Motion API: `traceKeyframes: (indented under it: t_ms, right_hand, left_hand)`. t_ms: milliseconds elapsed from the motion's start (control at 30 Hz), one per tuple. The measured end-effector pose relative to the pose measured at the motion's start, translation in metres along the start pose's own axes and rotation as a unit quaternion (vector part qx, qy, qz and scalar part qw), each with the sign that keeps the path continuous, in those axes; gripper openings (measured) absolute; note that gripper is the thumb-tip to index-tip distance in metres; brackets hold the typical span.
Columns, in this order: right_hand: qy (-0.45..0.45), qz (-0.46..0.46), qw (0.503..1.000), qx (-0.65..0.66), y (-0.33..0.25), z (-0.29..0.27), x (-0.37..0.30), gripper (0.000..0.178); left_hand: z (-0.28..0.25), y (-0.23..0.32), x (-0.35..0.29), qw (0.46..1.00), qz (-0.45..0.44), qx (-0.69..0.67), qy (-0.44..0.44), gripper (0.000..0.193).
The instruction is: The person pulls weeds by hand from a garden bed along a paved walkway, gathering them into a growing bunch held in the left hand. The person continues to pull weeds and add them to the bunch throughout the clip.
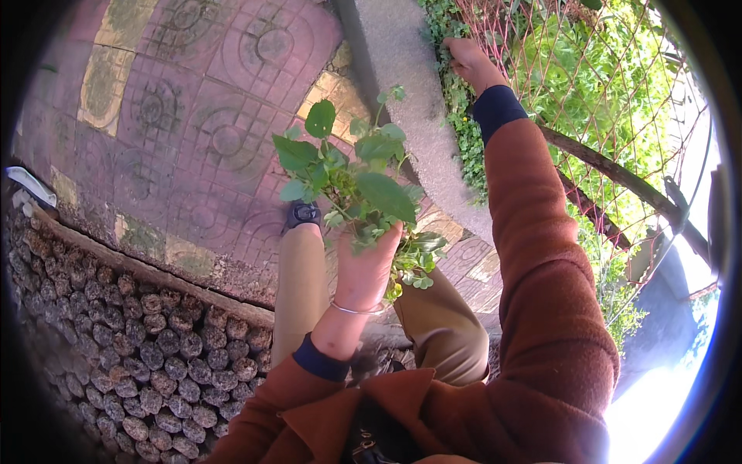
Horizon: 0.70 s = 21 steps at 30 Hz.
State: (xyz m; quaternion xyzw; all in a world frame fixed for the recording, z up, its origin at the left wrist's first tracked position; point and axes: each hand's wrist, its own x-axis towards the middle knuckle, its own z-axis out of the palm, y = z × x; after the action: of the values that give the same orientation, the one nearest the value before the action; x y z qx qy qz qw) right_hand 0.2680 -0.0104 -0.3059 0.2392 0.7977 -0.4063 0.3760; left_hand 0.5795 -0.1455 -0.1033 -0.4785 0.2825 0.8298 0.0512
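My left hand [369, 259] is closed around a bunch of green leafy weeds [375, 185], held in front of my legs. Broad toothed leaves and smaller rounded ones stick out above and below the fist. My right arm reaches far forward to the right, where my right hand [469, 63] is closed among the low green plants [461, 100] along the foot of a wire fence [572, 85]. What the right fingers hold, if anything, is too small and too hidden to make out.
A grey concrete kerb [410, 85] runs between the pink paving tiles [209, 116] and the plant strip. Behind the fence grow bright green plants, with a dark rail [618, 174] slanting across. Many dark round pieces [166, 356] are stacked at the lower left behind a low edge.
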Motion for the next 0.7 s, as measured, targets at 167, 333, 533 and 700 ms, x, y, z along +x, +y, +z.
traceKeyframes:
  t_ms: [167, 333, 533, 700]
  right_hand:
    - [-0.014, 0.002, 1.0, 0.008, -0.007, -0.026, 0.015, 0.015]
    - [0.02, -0.06, 0.998, 0.03, -0.003, -0.023, 0.007, 0.025]
    - [0.103, -0.166, 0.977, 0.088, -0.006, -0.001, -0.008, 0.038]
    - [0.15, -0.238, 0.953, 0.111, -0.03, -0.024, -0.013, 0.031]
  left_hand:
    - [0.004, -0.003, 0.0, 0.999, -0.029, 0.02, 0.021, 0.026]
    - [0.0, -0.008, 0.002, 0.998, -0.046, 0.017, 0.026, 0.03]
    - [-0.001, -0.011, 0.002, 0.999, -0.03, 0.013, 0.025, 0.03]
    - [-0.015, -0.02, 0.006, 0.99, 0.053, 0.132, -0.019, 0.027]
